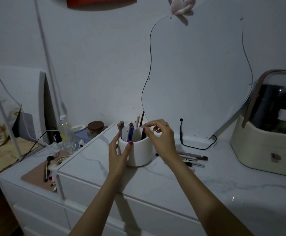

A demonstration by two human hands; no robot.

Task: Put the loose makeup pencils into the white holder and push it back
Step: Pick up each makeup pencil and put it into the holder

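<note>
A round white holder (pixel 139 153) stands on the marble dresser top with several pencils and brushes upright in it. My left hand (pixel 117 151) curls round its left side, thumb on the front wall. My right hand (pixel 159 135) hovers over the holder's right rim and pinches the pale top end of a dark makeup pencil (pixel 143 134), whose lower part is inside the holder. Several loose makeup pencils (pixel 192 158) lie flat on the top just right of the holder, partly hidden behind my right wrist.
A wavy mirror (pixel 198 79) leans on the wall behind, with a black cable (pixel 196 148) at its foot. A cream cosmetics case (pixel 265 150) stands at the right. To the left, a lower shelf holds brushes on a pink mat (pixel 41 172), bottles and a jar.
</note>
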